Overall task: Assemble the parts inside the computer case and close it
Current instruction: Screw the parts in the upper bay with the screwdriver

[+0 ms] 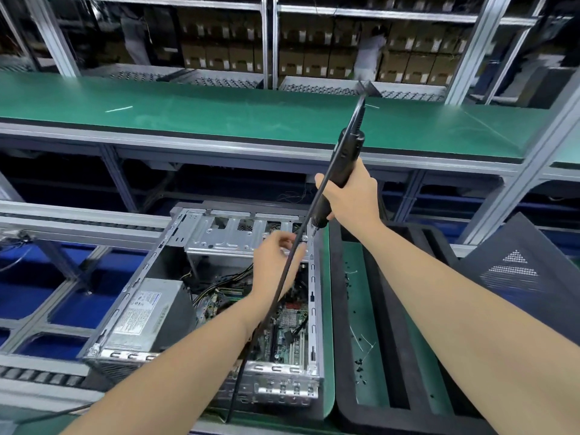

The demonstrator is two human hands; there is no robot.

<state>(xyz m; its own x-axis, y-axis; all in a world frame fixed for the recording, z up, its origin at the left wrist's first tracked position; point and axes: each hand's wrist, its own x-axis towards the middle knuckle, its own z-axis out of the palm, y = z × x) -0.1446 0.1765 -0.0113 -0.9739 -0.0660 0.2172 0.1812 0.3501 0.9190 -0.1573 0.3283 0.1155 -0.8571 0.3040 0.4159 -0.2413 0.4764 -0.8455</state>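
Observation:
An open computer case (131, 290) lies on its side in front of me, with a grey power supply (147, 312) at its left and a green motherboard (285, 328) at the bottom. My right hand (351, 196) grips a black electric screwdriver (345, 158), whose tip points down at the case's far right corner by the silver drive cage (226, 237). My left hand (276, 262) reaches over the cage next to the tip, fingers curled as if pinching something small that I cannot make out. The tool's black cable (282, 284) runs down across my left wrist.
A black foam tray (342, 309) with small dark bits and cable ties lies right of the case. A dark perforated side panel (514, 265) leans at the far right. A green-topped bench (219, 114) and shelves of cardboard boxes stand behind. Roller rails run at the left.

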